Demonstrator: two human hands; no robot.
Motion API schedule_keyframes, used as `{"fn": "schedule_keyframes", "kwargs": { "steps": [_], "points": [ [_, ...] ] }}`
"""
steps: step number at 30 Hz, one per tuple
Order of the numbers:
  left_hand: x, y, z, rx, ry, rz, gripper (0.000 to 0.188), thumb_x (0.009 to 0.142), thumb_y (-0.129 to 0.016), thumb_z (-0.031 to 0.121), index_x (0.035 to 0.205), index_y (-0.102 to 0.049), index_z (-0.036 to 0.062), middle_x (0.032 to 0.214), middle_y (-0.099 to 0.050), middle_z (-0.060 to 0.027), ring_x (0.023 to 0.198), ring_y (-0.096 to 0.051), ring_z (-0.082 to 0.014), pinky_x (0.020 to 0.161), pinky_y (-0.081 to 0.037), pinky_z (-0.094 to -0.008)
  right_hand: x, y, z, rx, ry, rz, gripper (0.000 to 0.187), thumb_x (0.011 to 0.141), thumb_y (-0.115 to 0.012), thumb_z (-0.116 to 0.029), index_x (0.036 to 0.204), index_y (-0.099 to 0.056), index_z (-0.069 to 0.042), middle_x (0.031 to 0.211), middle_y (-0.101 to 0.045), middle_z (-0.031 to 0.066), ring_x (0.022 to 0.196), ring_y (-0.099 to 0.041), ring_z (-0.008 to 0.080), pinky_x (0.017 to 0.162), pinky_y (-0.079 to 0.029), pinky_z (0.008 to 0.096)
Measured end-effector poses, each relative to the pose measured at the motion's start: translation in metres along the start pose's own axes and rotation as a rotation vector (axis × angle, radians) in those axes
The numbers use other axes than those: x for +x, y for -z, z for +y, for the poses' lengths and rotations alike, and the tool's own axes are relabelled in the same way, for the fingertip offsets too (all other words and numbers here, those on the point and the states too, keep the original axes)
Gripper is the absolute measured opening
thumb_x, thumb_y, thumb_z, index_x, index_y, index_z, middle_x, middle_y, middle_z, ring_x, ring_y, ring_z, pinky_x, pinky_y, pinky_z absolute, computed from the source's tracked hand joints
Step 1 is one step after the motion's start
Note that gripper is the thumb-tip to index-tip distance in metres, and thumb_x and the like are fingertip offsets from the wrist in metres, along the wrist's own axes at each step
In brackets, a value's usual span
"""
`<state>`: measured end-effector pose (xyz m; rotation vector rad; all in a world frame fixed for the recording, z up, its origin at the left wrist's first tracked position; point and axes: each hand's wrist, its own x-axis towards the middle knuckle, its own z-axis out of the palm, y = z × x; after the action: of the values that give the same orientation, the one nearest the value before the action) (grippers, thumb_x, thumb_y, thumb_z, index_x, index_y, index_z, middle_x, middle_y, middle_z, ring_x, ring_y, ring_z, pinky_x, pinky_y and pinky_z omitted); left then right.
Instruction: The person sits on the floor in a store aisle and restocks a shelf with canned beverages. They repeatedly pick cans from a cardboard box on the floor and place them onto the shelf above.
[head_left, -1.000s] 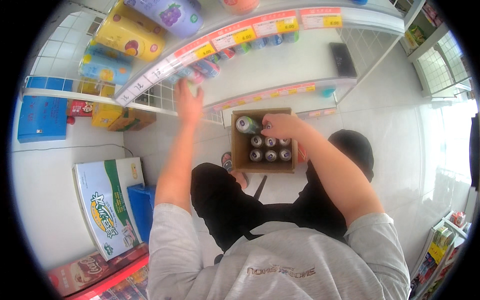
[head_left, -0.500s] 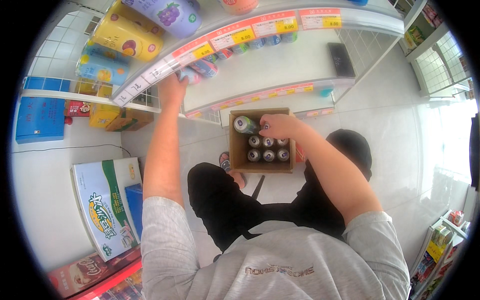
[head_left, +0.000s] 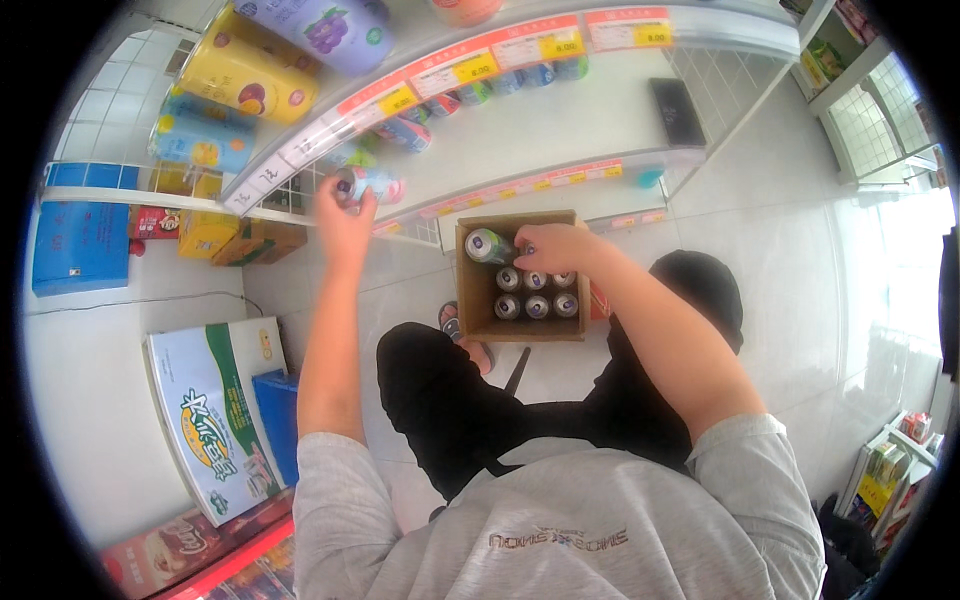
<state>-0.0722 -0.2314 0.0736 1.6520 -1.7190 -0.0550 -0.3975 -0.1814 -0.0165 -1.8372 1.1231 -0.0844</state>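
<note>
At the front edge of the lower shelf, my left hand (head_left: 346, 222) is closed round a light blue and pink drink can (head_left: 380, 187), which lies tilted with its top toward my fingers. Behind it on that shelf are several more cans, among them a blue and red one (head_left: 405, 134). My right hand (head_left: 556, 247) reaches into an open cardboard box (head_left: 470, 322), fingers closed on the top of a can (head_left: 529, 252) they partly hide. Beside it in the box, a green and silver can (head_left: 486, 246) stands higher than the several silver-topped cans (head_left: 536, 306) in the rows nearer me.
Above the cans runs the upper shelf's edge (head_left: 440, 75) with price labels, carrying yellow cans (head_left: 250, 75) and a purple can (head_left: 325, 32). A dark block (head_left: 678, 112) lies at the lower shelf's right end. White and green cartons (head_left: 215, 420) stand at left; my knees flank the box.
My left hand has drawn the light blue and pink can out toward the shelf's front edge, so more of it shows. The right hand stays at the box, almost unmoved.
</note>
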Motion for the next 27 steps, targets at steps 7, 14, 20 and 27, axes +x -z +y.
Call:
{"fn": "schedule_keyframes", "kwargs": {
  "steps": [7, 14, 20, 27],
  "points": [
    [-0.052, 0.023, 0.033, -0.171, -0.051, -0.020, 0.070, 0.082, -0.079, 0.013, 0.138, -0.038, -0.0009, 0.131, -0.053, -0.0175, 0.119, -0.055, -0.0244, 0.101, -0.046, -0.0376, -0.003, 0.003, -0.006, 0.000, -0.047, -0.022, 0.047, 0.089, -0.067, -0.040, 0.123, -0.062, -0.009, 0.113, -0.070, 0.0172, 0.107, -0.066, 0.0346, 0.092, -0.051, 0.0442],
    [-0.125, 0.005, 0.074, -0.157, -0.061, -0.318, 0.069, 0.074, -0.082, 0.014, 0.133, -0.048, 0.0020, 0.125, -0.059, -0.0155, 0.116, -0.058, -0.0265, 0.100, -0.046, -0.0386, 0.005, -0.003, 0.000, -0.020, -0.023, 0.029, 0.047, 0.087, -0.068, -0.039, 0.121, -0.063, -0.007, 0.114, -0.070, 0.0182, 0.108, -0.065, 0.0353, 0.093, -0.051, 0.0439],
    [-0.156, -0.028, 0.078, -0.091, -0.208, -0.501, 0.068, 0.069, -0.083, 0.014, 0.128, -0.050, 0.0037, 0.118, -0.061, -0.0203, 0.108, -0.060, -0.0400, 0.094, -0.049, -0.0457, 0.005, -0.003, 0.004, -0.035, -0.017, 0.026, 0.052, 0.086, -0.066, -0.042, 0.124, -0.063, -0.006, 0.113, -0.070, 0.0188, 0.108, -0.066, 0.0351, 0.093, -0.051, 0.0434],
    [-0.176, -0.055, 0.053, 0.096, -0.322, -0.597, 0.067, 0.068, -0.083, 0.018, 0.127, -0.052, 0.0078, 0.123, -0.059, -0.0149, 0.113, -0.057, -0.0363, 0.101, -0.042, -0.0508, 0.003, -0.002, 0.003, -0.024, 0.012, 0.032, 0.049, 0.088, -0.068, -0.041, 0.123, -0.062, -0.007, 0.115, -0.069, 0.0185, 0.108, -0.065, 0.0358, 0.093, -0.051, 0.0437]
  ]
}}
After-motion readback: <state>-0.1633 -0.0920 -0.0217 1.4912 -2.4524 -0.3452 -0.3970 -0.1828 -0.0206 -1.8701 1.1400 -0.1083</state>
